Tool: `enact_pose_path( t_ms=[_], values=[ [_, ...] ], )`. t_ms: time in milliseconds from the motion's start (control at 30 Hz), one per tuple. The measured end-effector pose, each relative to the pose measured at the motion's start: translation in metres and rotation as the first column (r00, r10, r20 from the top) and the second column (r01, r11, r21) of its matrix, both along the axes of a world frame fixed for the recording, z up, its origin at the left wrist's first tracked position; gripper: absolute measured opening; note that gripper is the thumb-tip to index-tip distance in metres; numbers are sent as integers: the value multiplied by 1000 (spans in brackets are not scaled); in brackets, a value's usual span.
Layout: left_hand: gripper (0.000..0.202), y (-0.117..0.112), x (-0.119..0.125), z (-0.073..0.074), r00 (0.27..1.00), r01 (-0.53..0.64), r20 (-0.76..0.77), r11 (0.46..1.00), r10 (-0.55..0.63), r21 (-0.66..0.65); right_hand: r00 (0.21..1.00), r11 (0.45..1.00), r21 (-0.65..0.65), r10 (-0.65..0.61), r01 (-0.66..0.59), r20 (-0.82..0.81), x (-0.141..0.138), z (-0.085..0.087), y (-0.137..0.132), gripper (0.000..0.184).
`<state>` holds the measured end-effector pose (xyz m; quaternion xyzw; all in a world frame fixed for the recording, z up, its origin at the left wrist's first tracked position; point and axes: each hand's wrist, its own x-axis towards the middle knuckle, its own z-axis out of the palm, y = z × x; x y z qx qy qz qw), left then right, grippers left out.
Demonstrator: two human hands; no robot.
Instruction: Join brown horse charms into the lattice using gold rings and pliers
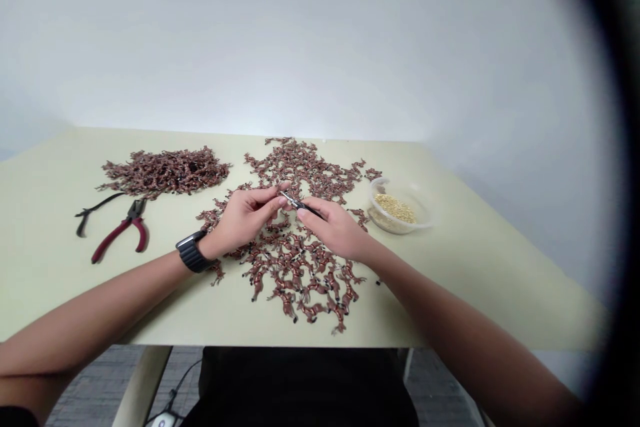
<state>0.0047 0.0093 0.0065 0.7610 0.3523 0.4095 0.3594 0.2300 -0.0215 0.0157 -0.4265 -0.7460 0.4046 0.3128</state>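
My left hand (247, 215), with a black watch on its wrist, is closed in a pinch above the middle of the table. What its fingers hold is mostly hidden. My right hand (334, 225) grips a slim hand tool (299, 204) with a black handle and a metal front end. The tool's tip points left and meets the left fingertips. Beneath and around both hands lie many small brown deer figurines (310, 273), spread loosely over the table. More of these figurines (300, 163) lie beyond the hands.
A denser heap of brown figurines (167, 172) sits at back left. In front of it lie red-handled pliers (120, 230) and a black strap-like item (95, 212). At right stands a clear plastic bowl (425, 219) of small gold pieces (396, 208). The pale table (480, 280) meets a wall behind.
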Motion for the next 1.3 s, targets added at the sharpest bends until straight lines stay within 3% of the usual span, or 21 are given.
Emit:
enact_pose_path(
  t_ms=[300,433,567,633,700,767,867,1000,1100,1167,1267,1300],
  values=[
    [34,0,0,5,1000,0,-21,999,-1,-35,998,999,43,-24,22,57,1,-2,0,32],
    [35,0,1,1,1000,13,0,991,-13,-131,997,997,68,-39,34,71,1,-4,1,32],
    [37,8,-1,1,993,21,120,966,10,-256,997,997,40,-70,70,15,4,-6,4,34],
    [40,19,-9,4,997,-42,57,972,57,-230,994,994,26,-107,107,-15,7,-6,7,35],
    [44,35,-23,10,977,-156,-160,982,139,-102,988,988,32,-152,153,-24,9,-7,10,37],
    [46,53,-43,17,900,-303,-310,951,306,60,982,981,49,-189,189,-11,11,-10,12,39],
    [51,79,-82,27,739,-412,-427,851,521,326,974,975,60,-217,213,62,10,-16,14,41],
    [60,103,-130,33,416,-502,-573,703,706,504,947,958,137,-274,252,171,10,-23,18,44],
    [64,109,-143,33,314,-548,-548,619,775,562,906,924,241,-353,297,235,9,-30,22,46],
    [64,108,-138,31,373,-518,-551,660,747,544,866,897,315,-404,311,295,8,-35,25,46],
    [54,98,-115,27,594,-305,-634,868,495,391,803,870,404,-444,281,398,5,-45,27,44],
    [49,93,-106,25,651,-217,-647,914,398,343,784,862,429,-454,269,422,4,-49,28,43]
  ],
)
